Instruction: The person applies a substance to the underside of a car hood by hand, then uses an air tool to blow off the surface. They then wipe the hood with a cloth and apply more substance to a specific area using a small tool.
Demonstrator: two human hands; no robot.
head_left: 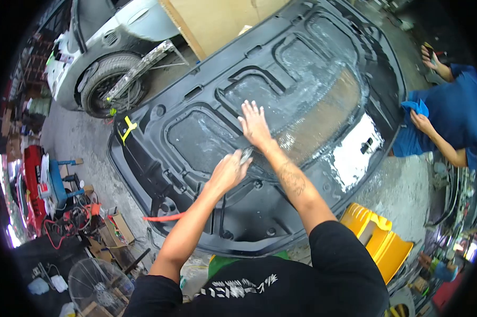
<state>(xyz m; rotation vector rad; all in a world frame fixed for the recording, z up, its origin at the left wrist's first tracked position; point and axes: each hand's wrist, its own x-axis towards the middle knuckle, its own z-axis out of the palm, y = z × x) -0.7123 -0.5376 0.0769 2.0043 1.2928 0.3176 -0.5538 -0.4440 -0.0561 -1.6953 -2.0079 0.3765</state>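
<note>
A large black car hood (196, 119) lies with its ribbed underside up in front of me. My right hand (255, 126) is over its middle, fingers stretched out and holding nothing. Just below and to the left, my left hand (228, 171) is closed around a small grey metallic tool (246, 154), blurred and partly hidden by the fingers. A brown, shiny patch (323, 119) curves across the hood to the right of my hands. Nearer the right edge is a bright white patch (357, 153).
At the right, a person in blue (439, 111) holds a blue cloth (417, 108) by the hood's edge. A yellow plastic piece (378, 235) stands at lower right. A white car with a wheel (114, 82) is at upper left, a fan (98, 285) at lower left.
</note>
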